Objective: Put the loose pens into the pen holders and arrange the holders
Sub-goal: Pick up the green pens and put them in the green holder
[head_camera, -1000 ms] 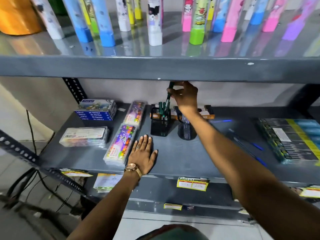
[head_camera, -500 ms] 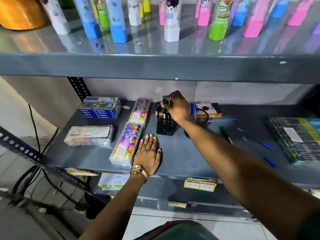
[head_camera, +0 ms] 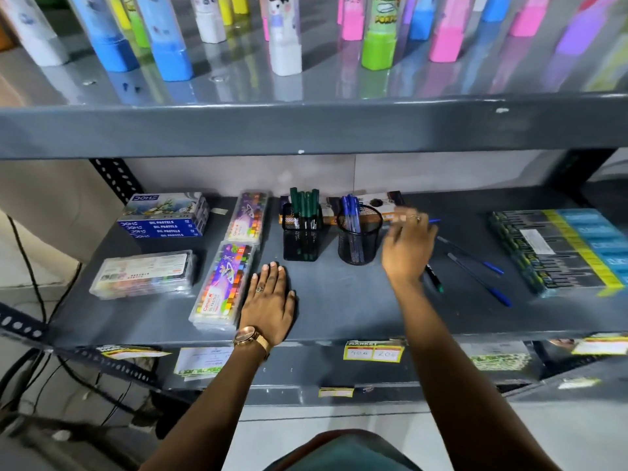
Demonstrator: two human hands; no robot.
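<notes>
Two black mesh pen holders stand at the back of the grey shelf (head_camera: 339, 300). The square holder (head_camera: 300, 241) has several green pens in it. The round holder (head_camera: 358, 237) has blue pens. My right hand (head_camera: 407, 246) hovers just right of the round holder, blurred, fingers spread and empty. Partly under it lies a loose green pen (head_camera: 434, 279). Two loose blue pens (head_camera: 472, 254) (head_camera: 481, 283) lie further right, and another blue pen tip (head_camera: 435, 220) shows behind my fingers. My left hand (head_camera: 270, 302) rests flat on the shelf in front of the square holder.
Oil pastel boxes (head_camera: 163, 215) and crayon cases (head_camera: 224, 283) fill the shelf's left part. A flat brown box (head_camera: 367, 205) lies behind the holders. A large dark pack (head_camera: 557, 249) sits at the right. Coloured tubes (head_camera: 379, 45) stand on the shelf above, which overhangs closely.
My right hand put the green pen into the square holder, let go and swung right past the round holder. My left hand stayed flat on the shelf.
</notes>
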